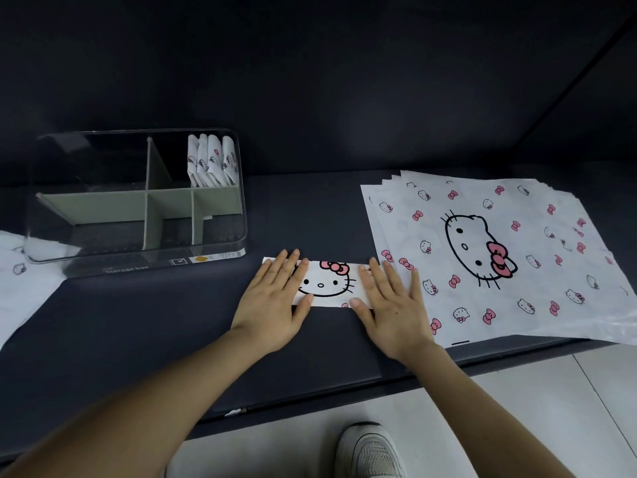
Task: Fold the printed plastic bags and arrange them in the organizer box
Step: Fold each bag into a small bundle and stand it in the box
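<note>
Flat-fingered, the left hand (272,300) and right hand (391,305) press the ends of the folded white cat-printed plastic bag (325,282); released, its slick creases could spring open.

On the dark counter (138,322) we logged: clear organizer box (103,263), folded bag strip (327,282), flat bag stack (482,253) at right, loose bag (20,288) at left.

Shoe (370,453) and loose bag (20,288) cropped (frame edges).
</note>
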### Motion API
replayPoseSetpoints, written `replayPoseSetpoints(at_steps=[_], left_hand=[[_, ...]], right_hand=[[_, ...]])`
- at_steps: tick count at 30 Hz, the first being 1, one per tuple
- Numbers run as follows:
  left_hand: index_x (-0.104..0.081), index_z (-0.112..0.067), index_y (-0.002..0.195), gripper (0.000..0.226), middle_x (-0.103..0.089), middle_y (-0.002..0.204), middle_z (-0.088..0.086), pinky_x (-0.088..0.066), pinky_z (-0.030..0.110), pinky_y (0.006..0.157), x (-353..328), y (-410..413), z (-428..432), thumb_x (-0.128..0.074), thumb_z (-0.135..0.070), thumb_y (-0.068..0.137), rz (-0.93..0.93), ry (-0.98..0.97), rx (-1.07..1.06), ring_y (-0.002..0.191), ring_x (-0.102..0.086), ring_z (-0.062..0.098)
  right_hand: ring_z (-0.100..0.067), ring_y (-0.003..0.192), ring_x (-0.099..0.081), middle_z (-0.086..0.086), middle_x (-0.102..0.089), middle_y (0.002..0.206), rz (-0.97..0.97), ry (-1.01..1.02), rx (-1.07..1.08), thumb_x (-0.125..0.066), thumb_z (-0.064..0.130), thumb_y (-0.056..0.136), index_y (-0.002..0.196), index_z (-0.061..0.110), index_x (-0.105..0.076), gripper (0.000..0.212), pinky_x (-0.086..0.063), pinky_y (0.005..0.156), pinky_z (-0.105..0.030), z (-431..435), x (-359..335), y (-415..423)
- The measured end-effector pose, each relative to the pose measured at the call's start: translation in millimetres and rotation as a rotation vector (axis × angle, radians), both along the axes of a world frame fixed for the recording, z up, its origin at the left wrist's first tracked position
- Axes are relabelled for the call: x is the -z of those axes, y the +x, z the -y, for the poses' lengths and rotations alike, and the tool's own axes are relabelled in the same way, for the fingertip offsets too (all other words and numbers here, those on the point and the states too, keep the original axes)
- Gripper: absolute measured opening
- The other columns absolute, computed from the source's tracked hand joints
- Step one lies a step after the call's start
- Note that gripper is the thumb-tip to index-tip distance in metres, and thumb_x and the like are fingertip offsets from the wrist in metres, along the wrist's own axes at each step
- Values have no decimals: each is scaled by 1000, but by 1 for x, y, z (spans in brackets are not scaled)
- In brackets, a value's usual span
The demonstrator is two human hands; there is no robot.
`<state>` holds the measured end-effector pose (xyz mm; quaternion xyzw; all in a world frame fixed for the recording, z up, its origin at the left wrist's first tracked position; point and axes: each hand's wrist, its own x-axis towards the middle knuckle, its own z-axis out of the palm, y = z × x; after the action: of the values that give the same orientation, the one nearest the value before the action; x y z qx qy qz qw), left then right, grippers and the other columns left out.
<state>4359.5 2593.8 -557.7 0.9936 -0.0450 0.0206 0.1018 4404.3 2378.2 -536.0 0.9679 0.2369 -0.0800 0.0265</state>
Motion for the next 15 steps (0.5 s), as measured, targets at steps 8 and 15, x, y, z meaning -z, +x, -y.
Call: replayPoseSetpoints(at_steps=[8, 15], left_hand=[[-24, -13, 150, 65, -23, 157, 6, -2, 32, 116, 2, 12, -23, -6, -51, 100, -6, 76, 195, 146, -15, 20], [-19, -25, 151, 58, -12, 159, 1, 2, 30, 118, 2, 21, -39, -11, -54, 101, 8, 2, 376, 147, 1, 12]], right_hand=[[-31, 98, -60, -5, -67, 103, 56, 233, 134, -52, 34, 91, 125, 8, -60, 43, -39, 90, -38, -8, -24, 27], [-16, 87, -47, 12, -46, 71, -238, 277, 211, -63, 38, 84, 90, 26, -59, 14, -32, 79, -27, -6, -33, 23]])
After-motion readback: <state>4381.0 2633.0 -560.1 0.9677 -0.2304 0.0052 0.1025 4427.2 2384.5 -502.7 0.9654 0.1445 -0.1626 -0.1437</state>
